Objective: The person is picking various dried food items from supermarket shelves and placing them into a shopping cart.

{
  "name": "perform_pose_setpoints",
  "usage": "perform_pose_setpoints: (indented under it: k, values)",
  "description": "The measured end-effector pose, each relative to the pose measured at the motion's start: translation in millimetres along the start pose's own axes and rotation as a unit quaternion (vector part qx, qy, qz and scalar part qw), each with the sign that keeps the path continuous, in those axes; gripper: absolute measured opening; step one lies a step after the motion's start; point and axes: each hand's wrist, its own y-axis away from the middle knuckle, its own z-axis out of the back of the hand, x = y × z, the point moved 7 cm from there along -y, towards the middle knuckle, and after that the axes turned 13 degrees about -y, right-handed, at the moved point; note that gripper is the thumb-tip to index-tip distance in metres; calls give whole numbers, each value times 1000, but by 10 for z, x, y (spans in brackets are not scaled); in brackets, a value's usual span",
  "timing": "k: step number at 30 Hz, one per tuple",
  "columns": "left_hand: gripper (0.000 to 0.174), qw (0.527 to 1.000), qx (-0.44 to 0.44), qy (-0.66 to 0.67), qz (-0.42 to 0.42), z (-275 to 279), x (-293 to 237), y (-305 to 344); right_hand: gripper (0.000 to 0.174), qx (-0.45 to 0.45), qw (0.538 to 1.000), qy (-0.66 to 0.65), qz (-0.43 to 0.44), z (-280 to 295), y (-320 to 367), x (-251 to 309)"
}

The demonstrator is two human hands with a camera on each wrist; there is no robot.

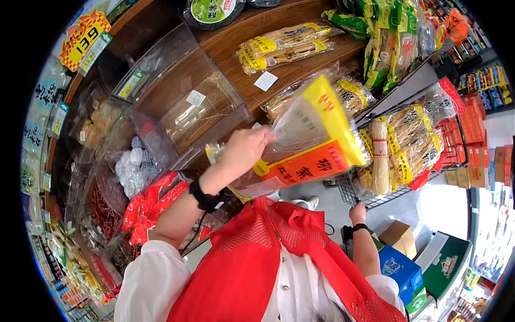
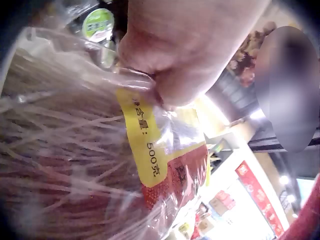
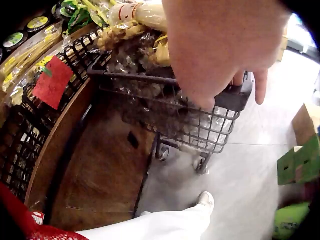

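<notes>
Shop aisle, grey floor, packed racks at the far right. A curved wooden shelf (image 1: pixel 228 59) spans the upper left; facing it, a person in a red vest (image 1: pixel 236 268) over white sleeves. Next in size, a black wire cart (image 3: pixel 135 76) beside the shelf, loaded. Clear plastic bins (image 1: pixel 161 59) stand along the shelf's left part, red packets (image 1: pixel 153 206) near the person's left arm. On the floor side, right, a blue box (image 1: pixel 399 271) with a brown carton (image 1: pixel 398 239) just behind. Large clear bag (image 1: pixel 308 161), yellow and red panels, pale strands inside: aloft and tilted in front of the person, between bins and cart, hiding part of the shelf packs. Green-and-yellow bags (image 1: pixel 383 43) at the shelf's upper right; yellow-labelled packs (image 1: pixel 284 45) lie flat left of them. Similar packs (image 1: pixel 413 134) fill the cart, with a pale banded bundle (image 1: pixel 381 161) on top. Hands well apart. Left hand (image 1: pixel 244 153) pinches the clear bag at its edge, film creased at the fingers. Right hand (image 1: pixel 358 213) is curled over the cart handle (image 3: pixel 230 97). Smallest noted: a white printed slip (image 1: pixel 265 81) on the bare wood.
</notes>
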Motion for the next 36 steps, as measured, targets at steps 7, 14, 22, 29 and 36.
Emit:
perform_pose_setpoints:
  k: [7,14,22,29,36]
  values:
    - [25,983,92,-141,79,-1211,1113,257,71,-28,994,-56,89,36,166,-2]
    - [24,973,131,-131,136,-1807,1811,213,65,0,991,-69,111,214,-18,-44]
    - [71,929,158,-221,252,-2359,1978,301,57,9,971,-230,66,364,-5,-844]
    - [75,913,244,-237,226,-2515,1432,85,28,21,967,-247,-50,-16,190,-2616]
    - [59,979,61,-187,47,-2633,-606,-322,10,113,968,-207,85,-640,-372,-4681]
